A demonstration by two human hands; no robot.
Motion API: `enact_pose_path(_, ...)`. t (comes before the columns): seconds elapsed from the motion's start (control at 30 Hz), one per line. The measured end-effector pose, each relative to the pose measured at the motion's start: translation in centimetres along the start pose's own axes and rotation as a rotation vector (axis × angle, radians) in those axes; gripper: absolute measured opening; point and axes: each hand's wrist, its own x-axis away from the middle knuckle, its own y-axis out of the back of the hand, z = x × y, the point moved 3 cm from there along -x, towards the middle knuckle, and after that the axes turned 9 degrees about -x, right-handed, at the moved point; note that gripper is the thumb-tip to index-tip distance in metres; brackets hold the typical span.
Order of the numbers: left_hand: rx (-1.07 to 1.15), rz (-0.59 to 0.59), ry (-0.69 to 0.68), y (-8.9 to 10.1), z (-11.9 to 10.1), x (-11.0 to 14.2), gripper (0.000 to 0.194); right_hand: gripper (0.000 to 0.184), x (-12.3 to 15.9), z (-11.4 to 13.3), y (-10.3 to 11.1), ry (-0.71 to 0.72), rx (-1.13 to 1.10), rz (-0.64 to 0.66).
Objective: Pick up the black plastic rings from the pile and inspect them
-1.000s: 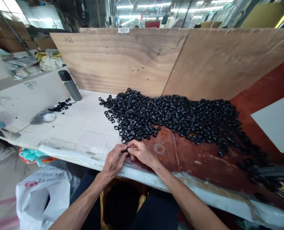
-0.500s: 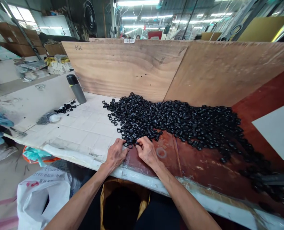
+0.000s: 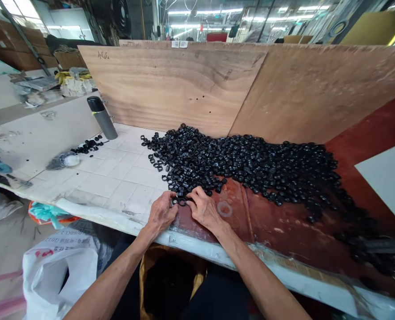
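Note:
A long heap of small black plastic rings (image 3: 217, 155) spreads over the middle and right of the workbench. At its near edge, my left hand (image 3: 161, 211) is curled, its thumb and index finger pinched on a black ring (image 3: 175, 202). From the right, my right hand (image 3: 204, 208) reaches in with bent fingers, its thumb and index tip closed at another black ring (image 3: 183, 202). The two hands are a small gap apart, with loose rings between the fingertips. Fingers partly cover the pieces they grip.
A wooden board (image 3: 171, 84) stands behind the heap. At the left are a grey flask (image 3: 104, 122), a few black pieces (image 3: 90, 146) and a plastic bag (image 3: 61, 161). Below the bench's front edge is an open sack (image 3: 144, 284) with dark contents. A white bag (image 3: 60, 271) stands lower left.
My hands were together over one small black piece a second ago, then parted to the rings at the heap's edge. Since then the right fingertips have shifted slightly left. The camera view has tilted.

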Motion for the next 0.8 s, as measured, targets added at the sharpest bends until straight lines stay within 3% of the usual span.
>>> enact_pose_path(0.1, 0.179, 0.038, 0.076, 0.3, 0.1, 0.1, 0.03, 0.011, 0.0, 0.0, 0.2, 0.013, -0.019, 0.003)
enact_pose_path(0.2, 0.338, 0.059, 0.107, 1.0, -0.3, 0.2, 0.029, 0.024, -0.1, -0.8, 1.8, -0.055, -0.037, -0.231)
enact_pose_path(0.3, 0.406, 0.244, -0.031, 1.0, -1.3, 0.4, 0.029, 0.038, 0.3, -2.1, 3.3, -0.268, 0.105, -0.449)
enact_pose_path(0.4, 0.365, 0.379, -0.128, 0.2, -1.7, 0.3, 0.027, 0.045, 0.3, -2.8, 3.0, -0.314, 0.185, -0.386)
enact_pose_path(0.53, 0.36, 0.262, -0.035, -0.7, -1.0, -0.4, 0.032, 0.039, 0.0, -2.7, 1.2, -0.161, 0.081, -0.246)
enact_pose_path(0.6, 0.427, 0.254, 0.045, -0.9, -0.7, -0.5, 0.034, 0.041, 0.0, -2.7, 0.7, -0.158, 0.006, -0.223)
enact_pose_path(0.7, 0.563, 0.258, 0.167, -0.6, -0.3, -0.4, 0.04, 0.039, -0.1, -2.6, 0.9, -0.212, -0.068, -0.238)
enact_pose_path(0.8, 0.717, 0.234, 0.195, 0.0, -0.4, -0.4, 0.037, 0.03, -0.1, -2.4, 1.7, -0.23, -0.131, -0.321)
